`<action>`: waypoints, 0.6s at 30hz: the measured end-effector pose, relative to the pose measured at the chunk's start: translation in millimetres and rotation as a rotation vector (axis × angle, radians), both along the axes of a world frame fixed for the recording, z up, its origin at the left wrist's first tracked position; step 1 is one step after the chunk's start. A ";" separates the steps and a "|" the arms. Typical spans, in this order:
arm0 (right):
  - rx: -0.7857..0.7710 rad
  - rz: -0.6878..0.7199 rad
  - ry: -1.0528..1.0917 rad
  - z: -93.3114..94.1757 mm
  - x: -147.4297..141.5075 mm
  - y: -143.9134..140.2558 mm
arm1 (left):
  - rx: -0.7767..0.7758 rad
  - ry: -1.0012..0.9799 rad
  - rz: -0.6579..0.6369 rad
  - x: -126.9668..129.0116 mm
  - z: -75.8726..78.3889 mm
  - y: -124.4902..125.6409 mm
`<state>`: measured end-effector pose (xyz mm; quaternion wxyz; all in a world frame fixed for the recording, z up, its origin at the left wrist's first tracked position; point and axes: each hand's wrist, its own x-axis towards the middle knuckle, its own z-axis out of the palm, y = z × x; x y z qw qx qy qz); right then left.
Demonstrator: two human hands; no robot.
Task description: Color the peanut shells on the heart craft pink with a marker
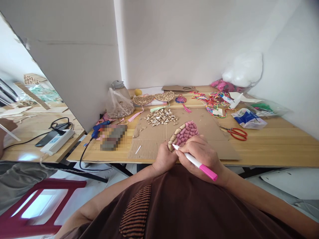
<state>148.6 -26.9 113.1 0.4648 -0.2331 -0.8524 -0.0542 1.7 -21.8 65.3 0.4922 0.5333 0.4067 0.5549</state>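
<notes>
My left hand (pixel 164 157) grips the lower left edge of a peanut-shell fan piece (pixel 186 133), its fingers partly hidden beneath. Pink shells fill most of this piece, and plain tan shells line its left rim. In my right hand (pixel 203 153) is a white marker with a pink end (pixel 194 161), held like a pen. Its tip is at the lowest tan shells, close to my left thumb; whether it touches them I cannot tell. Beyond the piece, a pile of loose peanut shells (pixel 161 117) lies on a cardboard sheet (pixel 149 146).
Red-handled scissors (pixel 238 133) and a blue-white packet (pixel 249 118) lie right, near colourful cords (pixel 211 99). Finished shell pieces (pixel 164 96) rest behind. At left are a blue glue gun (pixel 99 127), a bagged jar (pixel 121 101) and a power strip (pixel 57 142). Another person's hand (pixel 8 127) shows far left.
</notes>
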 end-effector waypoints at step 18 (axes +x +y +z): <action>-0.084 0.051 0.056 -3.1 0.5 -1.3 | 0.031 0.030 0.136 -2.7 -7.3 2.8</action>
